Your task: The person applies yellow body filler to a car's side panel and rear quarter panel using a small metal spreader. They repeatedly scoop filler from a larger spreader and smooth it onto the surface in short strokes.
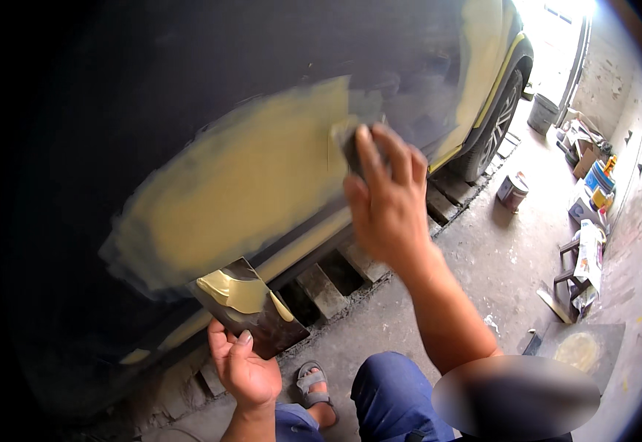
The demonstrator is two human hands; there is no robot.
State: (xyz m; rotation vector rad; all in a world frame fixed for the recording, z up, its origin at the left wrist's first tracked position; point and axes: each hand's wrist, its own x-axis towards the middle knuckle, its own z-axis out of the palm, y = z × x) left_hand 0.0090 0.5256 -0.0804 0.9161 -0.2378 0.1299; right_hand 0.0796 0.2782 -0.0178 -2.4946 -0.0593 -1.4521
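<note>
A dark car side panel (210,66) fills the left and middle of the view, with a large smoothed patch of yellow filler putty (240,184) on it. My right hand (393,199) grips a small dark spreader (347,147), fingers pressed along its back, at the patch's right end. The hand hides part of the blade. Lower down, my left hand (246,368) holds a dark flat mixing board (265,335) tilted up near the sill. Soft yellow putty (231,292) lies across its upper part, and a thick streak runs along its right edge.
A wheel (499,125) stands at the upper right. On the floor are a grey bucket (542,114), a paint can (513,191), a small stool (577,269) and a putty-stained board (601,342). Slots (341,272) open in the floor below the sill. Cans and clutter line the right wall.
</note>
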